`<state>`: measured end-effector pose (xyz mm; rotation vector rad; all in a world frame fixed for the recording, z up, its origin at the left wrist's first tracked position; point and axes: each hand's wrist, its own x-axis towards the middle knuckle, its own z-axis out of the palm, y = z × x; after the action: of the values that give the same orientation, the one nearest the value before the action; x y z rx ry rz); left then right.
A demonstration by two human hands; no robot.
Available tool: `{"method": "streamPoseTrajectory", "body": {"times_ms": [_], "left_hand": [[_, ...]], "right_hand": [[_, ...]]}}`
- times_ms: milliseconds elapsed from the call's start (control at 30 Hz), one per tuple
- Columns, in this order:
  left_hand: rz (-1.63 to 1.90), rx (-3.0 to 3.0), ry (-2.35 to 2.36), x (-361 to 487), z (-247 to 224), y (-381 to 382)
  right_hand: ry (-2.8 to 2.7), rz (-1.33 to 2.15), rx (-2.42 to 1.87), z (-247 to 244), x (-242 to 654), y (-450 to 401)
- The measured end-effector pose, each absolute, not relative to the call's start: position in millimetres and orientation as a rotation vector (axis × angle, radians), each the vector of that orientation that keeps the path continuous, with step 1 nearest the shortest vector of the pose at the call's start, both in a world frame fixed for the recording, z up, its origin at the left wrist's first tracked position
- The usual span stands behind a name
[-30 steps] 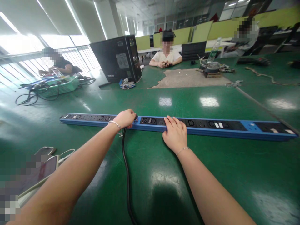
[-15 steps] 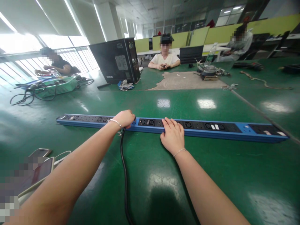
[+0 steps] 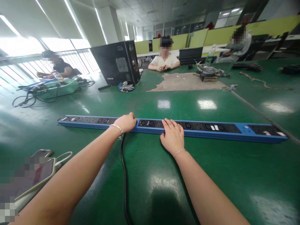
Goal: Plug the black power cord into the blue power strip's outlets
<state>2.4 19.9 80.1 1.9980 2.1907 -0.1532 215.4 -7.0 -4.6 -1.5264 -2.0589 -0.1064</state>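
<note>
A long blue power strip (image 3: 211,134) with black socket panels lies across the green table. My left hand (image 3: 127,122) is closed at the strip, left of its middle; whatever its fingers grip is hidden beneath them. From under that hand a black cable (image 3: 124,168) runs down towards the near edge. My right hand (image 3: 172,134) rests on the strip right of the left one, fingers laid over the sockets and holding nothing else.
Phones (image 3: 37,178) lie at the lower left on the green table (image 3: 98,193). Farther back are a green basket (image 3: 61,89) with cables, a black computer case (image 3: 117,64), gloves (image 3: 126,87) and a bottle (image 3: 210,56). Three people sit beyond.
My left hand has lowered slightly onto the strip, and the dark piece seen at its fingertips no longer shows. My right hand stays in place.
</note>
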Motion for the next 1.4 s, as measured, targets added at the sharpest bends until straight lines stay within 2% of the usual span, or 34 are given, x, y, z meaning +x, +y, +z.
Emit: {"method": "streamPoseTrajectory", "body": {"times_ms": [567,733,867,1000,1400], "left_hand": [[-0.038,1.971,2.377,14,69,9],[-0.019,1.895,2.279,12,74,14],[0.034,1.805,2.169,9,74,18],[0.117,1.846,2.306,8,63,14],[0.014,1.927,2.315,7,70,11]], "right_hand": [[-2.003,-0.100,-1.537,-6,214,-5],[-1.992,-0.087,-1.521,-7,214,-4],[-1.919,-0.139,-1.646,-7,220,-3],[-1.938,-0.189,-1.746,-6,229,-4],[-2.180,-0.222,-1.563,-6,257,-9]]}}
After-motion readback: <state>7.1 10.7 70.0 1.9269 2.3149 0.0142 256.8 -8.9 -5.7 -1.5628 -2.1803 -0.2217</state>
